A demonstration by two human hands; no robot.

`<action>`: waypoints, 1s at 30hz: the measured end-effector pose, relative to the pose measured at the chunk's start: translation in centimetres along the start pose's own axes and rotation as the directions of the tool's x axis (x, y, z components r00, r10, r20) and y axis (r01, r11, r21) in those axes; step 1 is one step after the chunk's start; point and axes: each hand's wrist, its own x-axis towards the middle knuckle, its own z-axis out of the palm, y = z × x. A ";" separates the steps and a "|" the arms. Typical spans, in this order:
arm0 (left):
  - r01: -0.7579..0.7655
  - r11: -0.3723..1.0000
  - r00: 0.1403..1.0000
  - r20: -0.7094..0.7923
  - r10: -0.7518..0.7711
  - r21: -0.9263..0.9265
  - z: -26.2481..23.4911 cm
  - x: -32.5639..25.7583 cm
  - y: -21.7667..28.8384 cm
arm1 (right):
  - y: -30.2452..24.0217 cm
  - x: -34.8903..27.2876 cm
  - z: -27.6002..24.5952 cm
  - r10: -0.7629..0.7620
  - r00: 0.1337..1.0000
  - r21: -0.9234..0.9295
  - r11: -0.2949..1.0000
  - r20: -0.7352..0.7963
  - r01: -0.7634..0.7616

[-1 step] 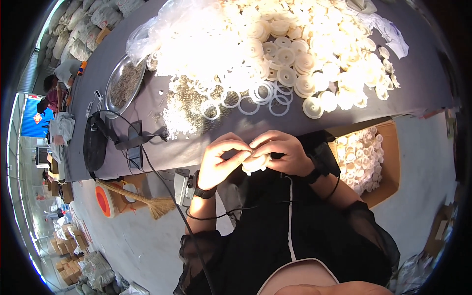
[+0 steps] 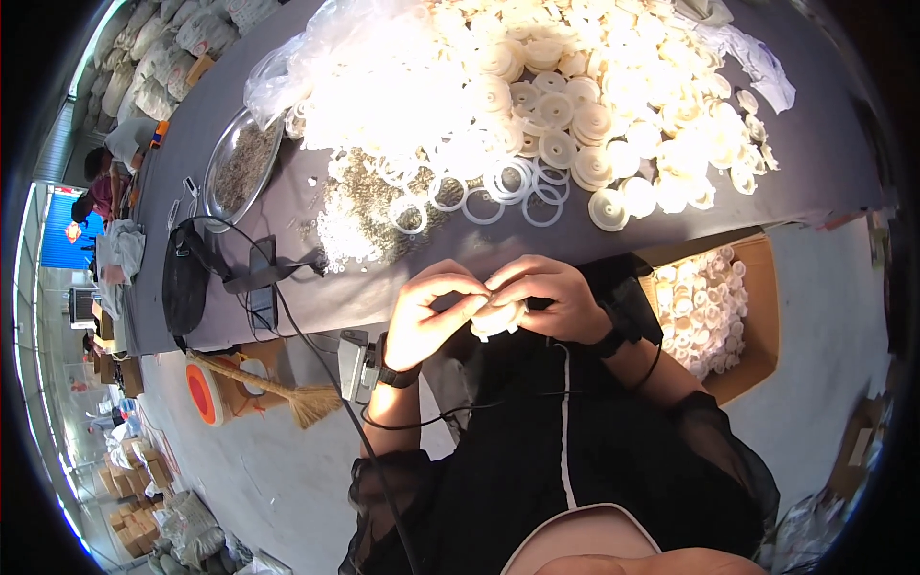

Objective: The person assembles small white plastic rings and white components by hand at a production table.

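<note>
A white round plastic part is held in front of my black top, just off the near edge of the table. My right hand has it between thumb and fingers; the fingers cover much of its upper side. At its upper left edge my left hand is closed in a pinch, and whatever lies between those fingertips is hidden. The fingertips of both hands meet there. Beyond my hands, several translucent white rings lie on the table beside a spread of tiny clear pieces.
A large sunlit heap of white round parts covers the grey table. A metal dish of small pieces and a black pouch are at left. Below right stands a cardboard box of white parts. A cable crosses my left arm.
</note>
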 end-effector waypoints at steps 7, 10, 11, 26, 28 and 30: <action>-0.085 0.996 0.996 -0.009 0.085 -0.029 0.0 -0.3 -0.1 | -0.4 -0.2 -0.3 0.119 0.993 0.076 0.990 0.007 -0.119; -0.120 0.991 0.993 -0.007 0.120 -0.061 0.3 -0.2 0.3 | -0.6 -0.1 -0.6 0.112 0.994 0.060 0.992 -0.009 -0.111; -0.112 0.991 0.994 -0.007 0.112 -0.072 0.4 -0.2 0.5 | -0.7 -0.3 -0.4 0.070 0.997 0.034 0.997 -0.014 -0.069; -0.076 0.954 0.992 -0.077 0.103 0.290 2.7 -1.2 0.1 | 0.5 -1.1 -1.4 0.105 0.994 -0.158 0.983 0.042 -0.097; -0.087 0.960 0.990 -0.081 0.112 0.266 3.0 -0.8 0.7 | 0.3 -1.0 -1.4 0.116 0.993 -0.123 0.986 0.024 -0.112; -0.089 0.973 0.989 -0.097 0.112 0.213 3.4 -0.5 1.2 | 0.6 -1.1 -1.4 0.108 0.994 -0.112 0.988 -0.008 -0.108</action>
